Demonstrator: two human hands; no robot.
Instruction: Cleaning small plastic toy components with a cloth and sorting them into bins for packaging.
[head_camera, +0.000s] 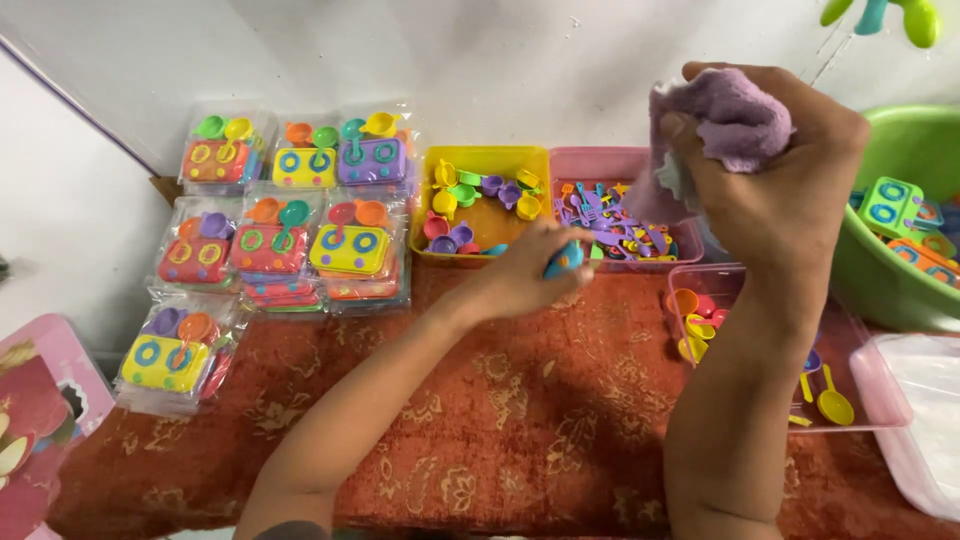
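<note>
My left hand (530, 270) reaches across the red patterned mat (500, 420) and is closed on a small blue toy piece (565, 260), just in front of the yellow tray (485, 160) and the pink tray (610, 165). The yellow tray holds several small toy pots and cups. Raised higher, my right hand (790, 170) grips a crumpled purple cloth (725, 125) above the pink tray, which holds several small purple and multicoloured toy utensils.
Several clear packs of toy stove sets (285, 225) lie at the left. A pink tray with spoons and pans (850, 395) and a clear tray (925, 420) sit at the right. A green basin (900, 240) holds more toy stoves.
</note>
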